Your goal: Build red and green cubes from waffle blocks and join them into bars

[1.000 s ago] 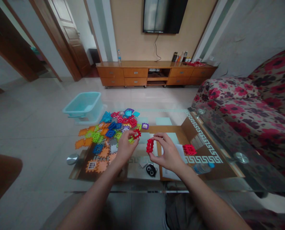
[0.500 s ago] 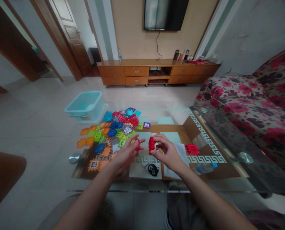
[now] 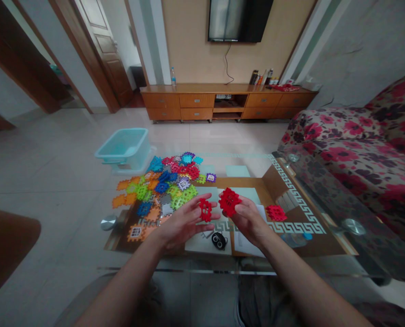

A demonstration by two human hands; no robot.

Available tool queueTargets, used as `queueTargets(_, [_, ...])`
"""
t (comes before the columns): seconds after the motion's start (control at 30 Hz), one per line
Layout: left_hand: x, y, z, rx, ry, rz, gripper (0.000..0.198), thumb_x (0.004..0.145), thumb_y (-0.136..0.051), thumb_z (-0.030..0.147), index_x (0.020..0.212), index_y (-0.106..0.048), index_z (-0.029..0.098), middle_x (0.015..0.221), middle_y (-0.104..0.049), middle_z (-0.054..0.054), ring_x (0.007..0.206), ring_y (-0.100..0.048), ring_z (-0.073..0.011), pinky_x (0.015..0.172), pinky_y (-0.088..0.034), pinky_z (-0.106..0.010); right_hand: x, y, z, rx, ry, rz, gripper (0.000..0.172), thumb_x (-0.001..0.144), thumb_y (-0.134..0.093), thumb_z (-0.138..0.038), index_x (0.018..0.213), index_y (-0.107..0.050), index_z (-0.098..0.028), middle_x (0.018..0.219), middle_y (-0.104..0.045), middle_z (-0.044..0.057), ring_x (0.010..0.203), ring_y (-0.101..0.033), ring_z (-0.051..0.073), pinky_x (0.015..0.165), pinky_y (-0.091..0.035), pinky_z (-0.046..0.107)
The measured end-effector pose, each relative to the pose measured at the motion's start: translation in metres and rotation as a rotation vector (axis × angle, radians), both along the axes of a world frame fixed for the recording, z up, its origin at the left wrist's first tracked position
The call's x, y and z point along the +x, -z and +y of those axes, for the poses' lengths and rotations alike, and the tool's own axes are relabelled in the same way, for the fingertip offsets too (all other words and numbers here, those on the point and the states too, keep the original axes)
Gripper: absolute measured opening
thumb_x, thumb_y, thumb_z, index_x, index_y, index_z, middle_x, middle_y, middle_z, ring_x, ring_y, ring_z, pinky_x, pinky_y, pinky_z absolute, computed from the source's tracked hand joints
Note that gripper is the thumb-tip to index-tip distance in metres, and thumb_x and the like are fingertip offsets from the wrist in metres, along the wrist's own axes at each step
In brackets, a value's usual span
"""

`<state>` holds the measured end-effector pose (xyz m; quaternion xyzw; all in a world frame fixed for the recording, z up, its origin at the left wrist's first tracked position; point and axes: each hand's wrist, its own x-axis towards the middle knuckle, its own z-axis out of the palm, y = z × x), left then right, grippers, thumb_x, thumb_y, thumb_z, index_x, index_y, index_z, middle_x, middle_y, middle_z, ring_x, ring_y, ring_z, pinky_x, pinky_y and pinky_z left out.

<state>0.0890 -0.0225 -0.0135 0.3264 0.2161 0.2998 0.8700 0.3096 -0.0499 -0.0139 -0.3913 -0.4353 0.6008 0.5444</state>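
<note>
My left hand [image 3: 183, 222] pinches one red plastic interlocking piece [image 3: 205, 210]; my right hand [image 3: 246, 220] grips a second red piece [image 3: 229, 201], both above the glass tabletop [image 3: 328, 200].

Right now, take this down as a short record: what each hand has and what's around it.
Left hand: red plastic block at the fingers, which are spread
Right hand: holding a red plastic piece
Things: another red piece on the glass table, beside a heap of multicoloured plastic pieces
Rest: teal plastic tub on the floor
</note>
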Motion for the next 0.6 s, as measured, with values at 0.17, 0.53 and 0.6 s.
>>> queueTargets(0.17, [0.004,0.004,-0.004,0.08,-0.057,0.027,0.054,0.079,-0.081,0.023,0.13,-0.06,0.022,0.141,-0.056,-0.016,0.125,-0.059,-0.0293,0.109,-0.041,-0.045,0.001,-0.011,-0.005,0.467,0.179,-0.702,0.044,0.067,-0.076,-0.022,0.11,-0.067,-0.025,0.115,-0.06,0.008,0.106,-0.059,0.026,0.088,-0.053,0.039])
queueTargets(0.53, [0.007,0.013,-0.001,0.143,-0.013,0.145,0.066,0.067,-0.089,0.024,0.127,-0.062,0.02,0.12,-0.068,-0.014,0.111,-0.066,-0.0263,0.102,-0.045,-0.042,-0.01,-0.01,-0.015,0.632,0.1,-0.92,0.055,0.069,-0.073,-0.018,0.122,-0.059,-0.025,0.118,-0.056,0.009,0.111,-0.057,0.026,0.096,-0.051,0.041])
queueTargets(0.6, [0.007,0.014,-0.001,0.148,-0.003,0.154,0.067,0.068,-0.089,0.024,0.129,-0.061,0.019,0.115,-0.07,-0.014,0.108,-0.067,-0.0258,0.1,-0.046,-0.042,-0.01,-0.008,-0.015,0.629,0.094,-0.928,0.055,0.069,-0.073,-0.018,0.122,-0.059,-0.025,0.119,-0.055,0.009,0.112,-0.057,0.026,0.097,-0.051,0.041])
